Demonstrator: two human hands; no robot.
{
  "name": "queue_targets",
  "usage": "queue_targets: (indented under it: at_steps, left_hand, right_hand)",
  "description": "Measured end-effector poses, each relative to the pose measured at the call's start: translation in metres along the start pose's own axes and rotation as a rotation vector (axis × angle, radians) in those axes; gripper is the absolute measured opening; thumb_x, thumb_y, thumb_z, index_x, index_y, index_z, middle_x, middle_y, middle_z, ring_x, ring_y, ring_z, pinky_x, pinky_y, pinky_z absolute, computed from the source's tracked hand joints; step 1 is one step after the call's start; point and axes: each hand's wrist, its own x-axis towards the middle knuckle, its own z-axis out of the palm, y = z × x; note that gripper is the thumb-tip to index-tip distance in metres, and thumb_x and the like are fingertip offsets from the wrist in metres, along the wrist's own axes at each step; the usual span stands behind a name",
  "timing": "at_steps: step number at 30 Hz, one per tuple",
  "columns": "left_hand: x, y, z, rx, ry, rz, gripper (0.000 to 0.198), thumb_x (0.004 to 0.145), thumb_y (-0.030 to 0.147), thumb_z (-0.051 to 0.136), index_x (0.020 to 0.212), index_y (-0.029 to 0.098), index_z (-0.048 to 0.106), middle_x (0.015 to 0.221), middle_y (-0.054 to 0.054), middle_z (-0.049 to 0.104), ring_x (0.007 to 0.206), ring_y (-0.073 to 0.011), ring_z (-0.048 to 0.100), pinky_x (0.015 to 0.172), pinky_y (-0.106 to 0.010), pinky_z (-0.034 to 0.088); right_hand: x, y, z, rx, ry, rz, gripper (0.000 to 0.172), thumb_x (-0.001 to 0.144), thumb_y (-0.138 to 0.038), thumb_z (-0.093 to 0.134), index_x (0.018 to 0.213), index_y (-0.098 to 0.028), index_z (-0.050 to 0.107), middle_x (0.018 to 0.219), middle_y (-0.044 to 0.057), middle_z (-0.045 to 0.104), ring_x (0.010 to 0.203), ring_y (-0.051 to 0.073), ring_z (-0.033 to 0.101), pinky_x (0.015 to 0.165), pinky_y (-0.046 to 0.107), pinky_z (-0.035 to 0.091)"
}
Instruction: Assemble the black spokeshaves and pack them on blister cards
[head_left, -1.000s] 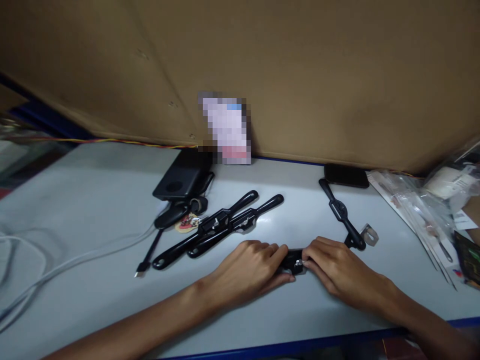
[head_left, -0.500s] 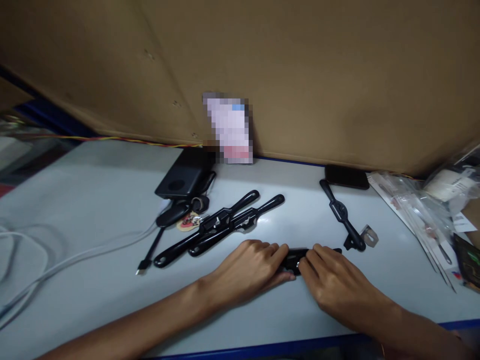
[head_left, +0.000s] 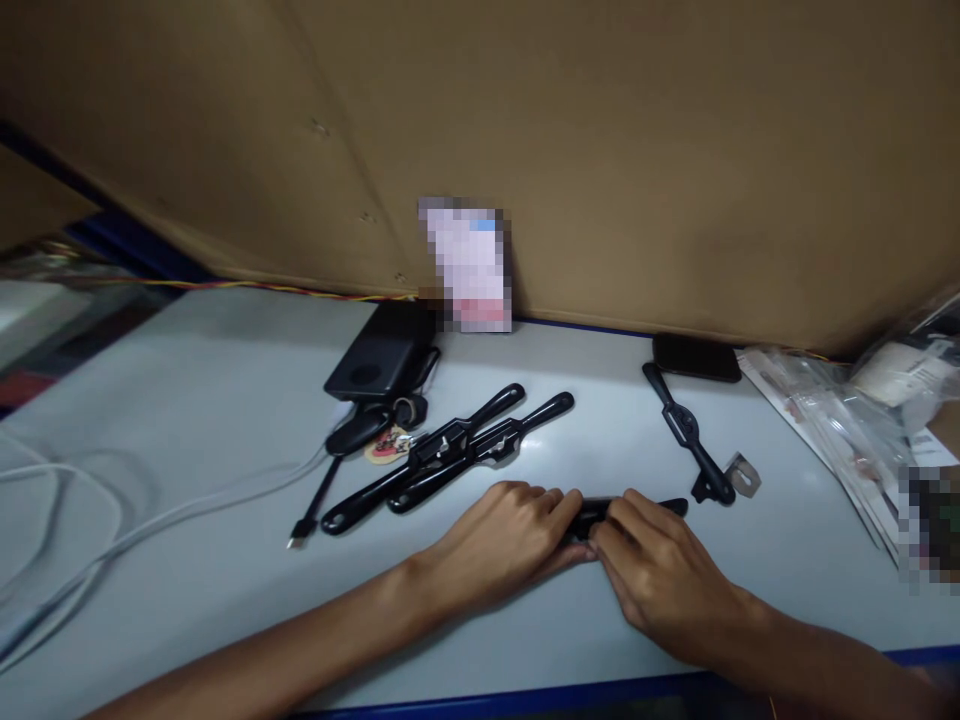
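Observation:
Near the table's front, a black spokeshave (head_left: 592, 514) is in both my hands. My left hand (head_left: 514, 525) is closed around its left end. The fingers of my right hand (head_left: 649, 560) are bent over its middle, and the right handle sticks out beyond them. Most of the tool's body is hidden by my fingers. Just behind my left hand, a black spokeshave (head_left: 367, 500) and another spokeshave (head_left: 536, 416) lie side by side, overlapping. To the right lies a spokeshave without its blade (head_left: 684, 428), with a small black plate (head_left: 702, 488) and a metal blade (head_left: 742, 475) beside its lower end.
A black box (head_left: 379, 355) stands at the back left, with a black fob, a round tag (head_left: 386, 446) and a short cable (head_left: 319, 505) before it. White cables (head_left: 187, 503) run left. A phone (head_left: 697, 357) and plastic packets (head_left: 832, 420) lie right. Cardboard (head_left: 637, 150) walls the back.
The view has shifted slightly, so things on the table appear a little further right. My right fingers have moved in closer to my left hand and now cover the tool's middle more.

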Motion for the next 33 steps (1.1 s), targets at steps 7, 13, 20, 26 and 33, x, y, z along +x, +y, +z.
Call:
queue_targets:
  at_steps: [7, 13, 20, 26, 33]
  left_hand:
    - [0.000, 0.001, -0.001, 0.001, -0.031, -0.012, 0.040, 0.101, 0.052, 0.042, 0.087, 0.017, 0.056, 0.066, -0.003, 0.064, 0.053, -0.0186, 0.060, 0.050, -0.031, 0.037]
    - [0.000, 0.004, -0.002, 0.014, -0.014, -0.040, 0.042, 0.100, 0.055, 0.042, 0.090, 0.017, 0.058, 0.066, -0.003, 0.064, 0.055, -0.0177, 0.061, 0.050, -0.030, 0.037]
    - [0.000, 0.001, 0.000, 0.029, -0.010, -0.019, 0.045, 0.100, 0.057, 0.041, 0.087, 0.017, 0.057, 0.063, -0.003, 0.063, 0.053, -0.0175, 0.060, 0.049, -0.030, 0.035]
    - [0.000, 0.001, 0.000, -0.030, -0.025, -0.029, 0.046, 0.100, 0.057, 0.040, 0.090, 0.016, 0.057, 0.069, -0.004, 0.066, 0.055, -0.0175, 0.061, 0.051, -0.030, 0.039]
    - [0.000, 0.001, -0.001, -0.040, 0.013, -0.029, 0.051, 0.102, 0.058, 0.031, 0.087, 0.016, 0.057, 0.063, -0.003, 0.062, 0.050, -0.0158, 0.057, 0.048, -0.030, 0.035]
  right_hand:
    - [0.006, 0.003, 0.012, 0.178, 0.114, 0.131, 0.021, 0.091, -0.007, 0.040, 0.080, -0.018, 0.054, 0.069, 0.004, 0.059, 0.061, 0.016, 0.053, 0.058, 0.030, 0.046]
    - [0.002, 0.008, 0.002, 0.315, 0.060, 0.194, 0.025, 0.097, -0.013, 0.044, 0.117, -0.016, 0.058, 0.091, 0.008, 0.070, 0.081, 0.020, 0.064, 0.070, 0.033, 0.053]
    - [0.000, 0.011, -0.011, 0.171, -0.041, 0.071, 0.025, 0.094, -0.005, 0.045, 0.087, -0.015, 0.067, 0.084, 0.008, 0.061, 0.078, 0.020, 0.056, 0.064, 0.031, 0.049]
    - [0.001, 0.005, 0.001, 0.170, 0.035, 0.063, 0.025, 0.094, -0.006, 0.042, 0.095, -0.015, 0.065, 0.082, 0.008, 0.062, 0.076, 0.020, 0.056, 0.068, 0.032, 0.049]
    - [0.006, 0.007, 0.005, 0.419, 0.000, 0.352, 0.013, 0.087, -0.010, 0.056, 0.081, -0.019, 0.062, 0.068, -0.002, 0.061, 0.057, 0.012, 0.053, 0.057, 0.025, 0.040]
